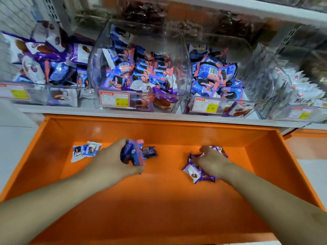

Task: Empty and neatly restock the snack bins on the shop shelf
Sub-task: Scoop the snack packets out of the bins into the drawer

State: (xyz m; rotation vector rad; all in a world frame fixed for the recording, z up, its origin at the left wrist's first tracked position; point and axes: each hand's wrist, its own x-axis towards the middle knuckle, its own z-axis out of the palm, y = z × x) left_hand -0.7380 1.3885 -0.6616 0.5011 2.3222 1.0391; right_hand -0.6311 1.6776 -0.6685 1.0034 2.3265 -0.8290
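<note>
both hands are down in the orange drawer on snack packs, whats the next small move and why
Probably lift the left hand with its blue packs up to the clear middle bin holding matching blue wrappers. That hand already grips a bunch, while the right hand is only gathering the purple packs on the drawer floor.

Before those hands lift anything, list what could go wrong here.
1. The left hand grips several blue packets at once; one may slip back into the orange tray.
2. The right hand covers loose purple packets; some could get left behind.
3. The bins already hold mixed blue and purple packets, so sorting errors seem likely.
</note>
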